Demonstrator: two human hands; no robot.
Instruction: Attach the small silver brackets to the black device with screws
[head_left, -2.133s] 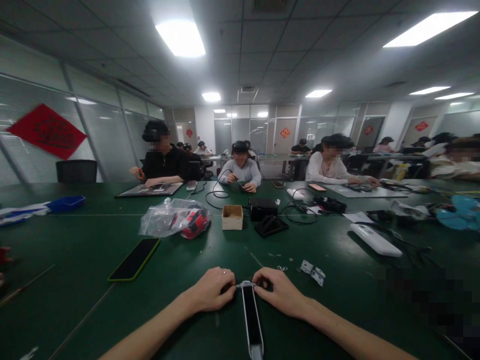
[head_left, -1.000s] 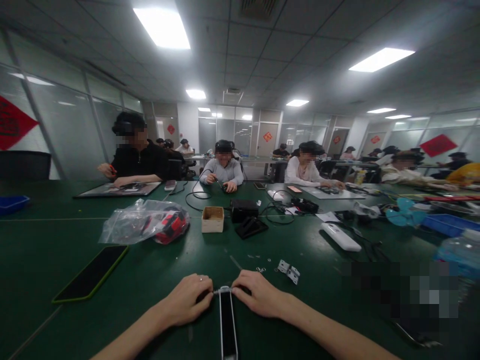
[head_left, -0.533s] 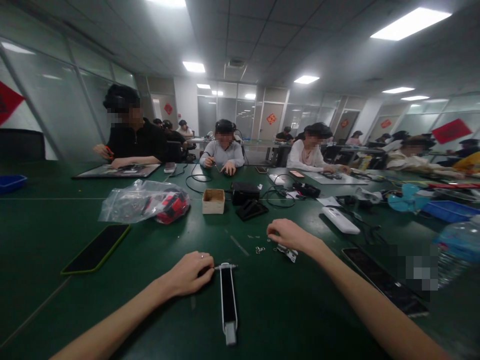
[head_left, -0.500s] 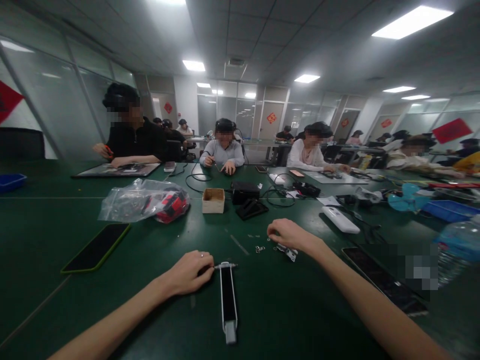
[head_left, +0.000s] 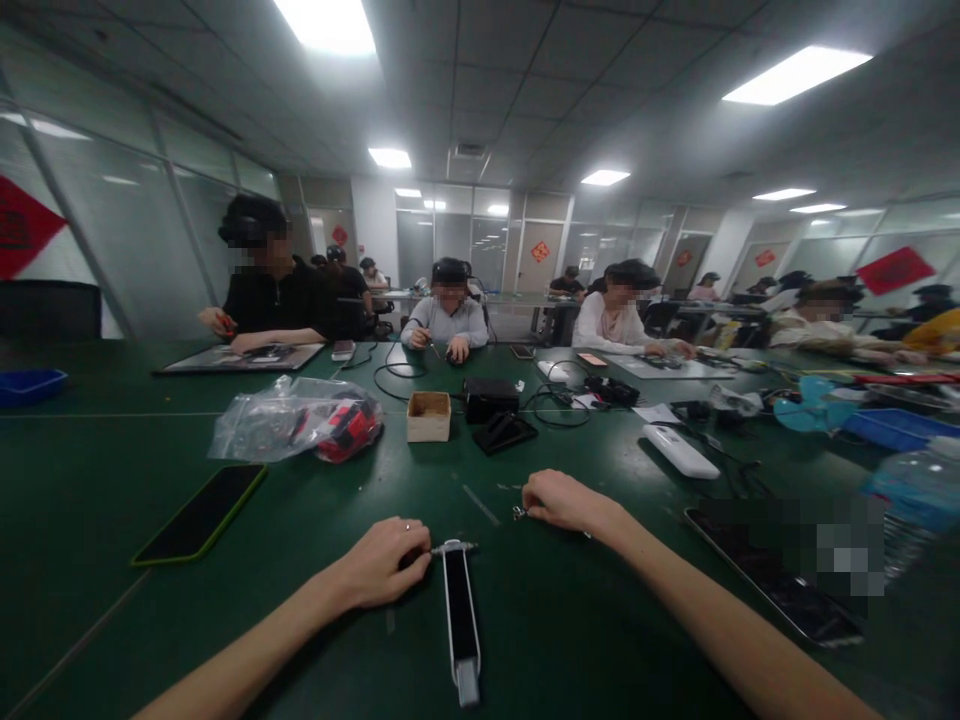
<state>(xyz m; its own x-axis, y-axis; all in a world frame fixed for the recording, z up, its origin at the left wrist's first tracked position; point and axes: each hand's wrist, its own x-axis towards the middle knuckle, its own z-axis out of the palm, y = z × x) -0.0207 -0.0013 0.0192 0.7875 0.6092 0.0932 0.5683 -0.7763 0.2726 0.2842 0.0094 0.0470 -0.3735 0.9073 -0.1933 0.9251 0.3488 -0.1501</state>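
Observation:
On the green table, my left hand has its fingers closed on the left end of a thin metal rod. That rod crosses the top of a long white-framed device with a black face, which lies flat and points toward me. My right hand rests farther out to the right, its fingers bent together over small metal parts. Whether those fingertips grip one of the parts is hidden. The hand covers most of the other small pieces.
Beyond my hands are a cardboard box, a black box and a plastic bag. A green-edged phone lies left; a white device and a dark phone lie right. Several people sit across the table.
My right hand has moved slightly left and nearer, now covering the metal pieces that lay beside and below it. My left hand stays at the rod. The view has tilted up slightly.

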